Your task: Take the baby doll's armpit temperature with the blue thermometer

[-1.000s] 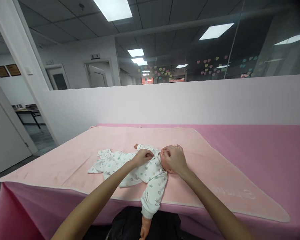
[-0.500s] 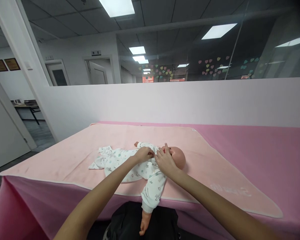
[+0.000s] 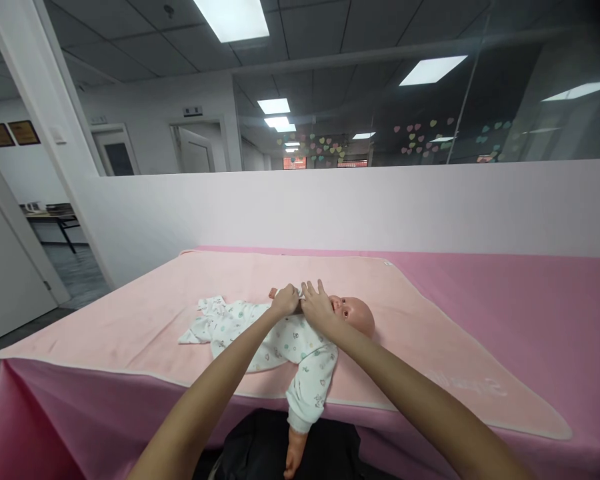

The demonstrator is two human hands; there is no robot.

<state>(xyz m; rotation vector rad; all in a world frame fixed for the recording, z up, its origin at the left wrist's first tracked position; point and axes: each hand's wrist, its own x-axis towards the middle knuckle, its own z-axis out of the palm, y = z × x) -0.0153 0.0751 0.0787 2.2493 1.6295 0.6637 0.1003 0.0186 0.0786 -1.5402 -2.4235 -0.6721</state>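
A baby doll (image 3: 361, 315) lies on its back on the table, head to the right. It wears a white patterned outfit (image 3: 267, 347), its near arm hanging over the front edge. My left hand (image 3: 286, 301) is closed at the upper chest, by the far shoulder, on the white cloth. Right beside it, my right hand (image 3: 319, 308) is bent over the collar area near the doll's chin. Its outer fingers stick up apart, while thumb and forefinger seem to pinch the cloth; their tips are partly hidden. White fabric shows between both hands.
A peach blanket (image 3: 415, 373) lies under the doll on a pink table cover (image 3: 545, 320). Behind stands a low white wall (image 3: 380, 207) with glass above. A black garment or bag (image 3: 260, 440) is below the front edge. An open doorway is at the left.
My right hand has shifted left and up, away from the doll's face, which now shows more. The left hand has risen slightly toward the far shoulder.
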